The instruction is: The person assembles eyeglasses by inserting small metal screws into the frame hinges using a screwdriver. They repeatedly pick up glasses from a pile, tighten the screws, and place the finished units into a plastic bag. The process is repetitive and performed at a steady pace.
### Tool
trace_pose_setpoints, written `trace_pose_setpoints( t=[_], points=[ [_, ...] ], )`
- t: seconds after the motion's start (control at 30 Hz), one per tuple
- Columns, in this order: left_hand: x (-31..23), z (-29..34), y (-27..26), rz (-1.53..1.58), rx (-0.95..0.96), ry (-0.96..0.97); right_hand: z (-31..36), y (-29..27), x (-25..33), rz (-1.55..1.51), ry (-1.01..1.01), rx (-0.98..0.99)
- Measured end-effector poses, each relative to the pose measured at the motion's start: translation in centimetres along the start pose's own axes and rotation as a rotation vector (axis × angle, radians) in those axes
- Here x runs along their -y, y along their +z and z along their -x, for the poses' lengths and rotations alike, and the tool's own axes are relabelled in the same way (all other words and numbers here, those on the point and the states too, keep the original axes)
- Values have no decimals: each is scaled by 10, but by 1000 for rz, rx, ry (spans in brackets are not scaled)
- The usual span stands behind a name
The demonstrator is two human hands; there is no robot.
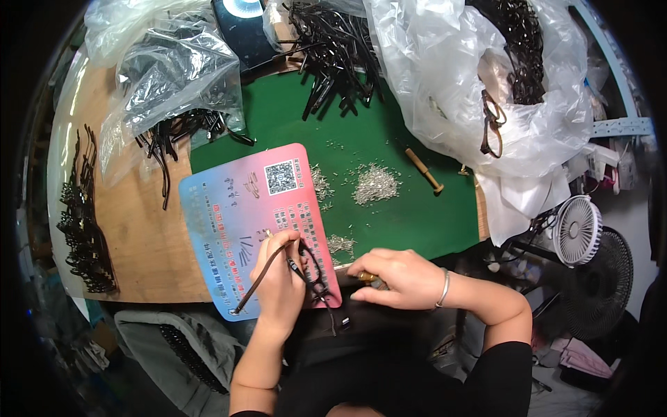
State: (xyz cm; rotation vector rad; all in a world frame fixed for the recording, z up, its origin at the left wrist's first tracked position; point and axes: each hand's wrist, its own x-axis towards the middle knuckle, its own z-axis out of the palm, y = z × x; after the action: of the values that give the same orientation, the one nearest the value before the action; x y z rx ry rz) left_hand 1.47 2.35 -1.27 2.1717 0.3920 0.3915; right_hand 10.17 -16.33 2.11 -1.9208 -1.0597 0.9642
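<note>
While the left grip (279, 288) is closed around a dark eyeglass frame (318, 285), fingers pinched near its hinge end, one brown temple (253, 285) reaches out to the near left. The frame lies over the near right part of a pink-and-blue printed sheet (208, 271), at the near side of the bench (149, 257). Just right of it, the right grip (403, 278) is partly curled, thumb and fingers about a small amber-coloured piece (368, 276) whose kind I cannot tell, mostly hidden by the hand. Farther off, on the green mat (434, 226), are a heap of tiny silvery parts (375, 184) and, to its right, a slim brown-handled tool (422, 170). Dark temples (340, 55) are bunched at the far side.
</note>
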Motion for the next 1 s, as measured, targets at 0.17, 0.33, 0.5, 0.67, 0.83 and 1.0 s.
trace_pose_setpoints(
  t=[0.17,0.33,0.5,0.67,0.83,1.0],
  points=[
    [0,5,6,-72,10,91,-4,-1,15,537,100,-105],
    [4,7,8,28,-6,36,5,0,11,533,80,-185],
    [1,6,8,0,33,41,14,-26,4,228,167,-164],
    [-2,2,9,-61,43,148,9,-18,1,536,70,-256],
    [1,0,4,65,115,74,3,-7,-6,684,9,-362],
    [6,1,-2,151,208,51,-3,-4,-5,713,13,-348]
  ],
)
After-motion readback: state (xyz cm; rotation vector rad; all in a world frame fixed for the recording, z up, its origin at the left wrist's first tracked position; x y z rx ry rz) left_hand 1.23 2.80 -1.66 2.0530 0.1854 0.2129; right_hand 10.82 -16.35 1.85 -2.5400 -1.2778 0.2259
